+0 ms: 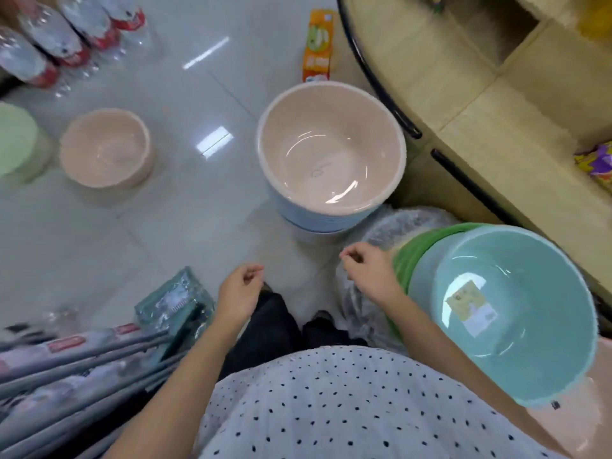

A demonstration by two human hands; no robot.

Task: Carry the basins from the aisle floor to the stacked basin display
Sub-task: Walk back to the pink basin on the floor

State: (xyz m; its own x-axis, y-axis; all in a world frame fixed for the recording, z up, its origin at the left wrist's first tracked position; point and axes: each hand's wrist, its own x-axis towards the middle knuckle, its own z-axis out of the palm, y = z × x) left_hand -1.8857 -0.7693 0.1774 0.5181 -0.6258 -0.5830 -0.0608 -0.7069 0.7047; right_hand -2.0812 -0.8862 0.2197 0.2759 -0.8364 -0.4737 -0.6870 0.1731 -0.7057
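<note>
A tall stack of basins (331,154) stands on the floor ahead, a pink one on top of several blue ones. A smaller pink basin stack (106,147) sits on the floor at the left. A teal basin (516,309) tops a green-and-grey stack at my right. My left hand (240,289) and my right hand (367,273) hang in front of me with fingers loosely curled and nothing in them. The right hand is beside the teal stack's rim, not touching it that I can see.
A beige shelf unit (480,104) with a dark rim runs along the right. An orange carton (318,44) lies on the floor beyond the big stack. Wrapped bottles (59,38) stand far left. Packaged mops (99,352) lean at my lower left. A pale green lid (16,140) shows at the left edge.
</note>
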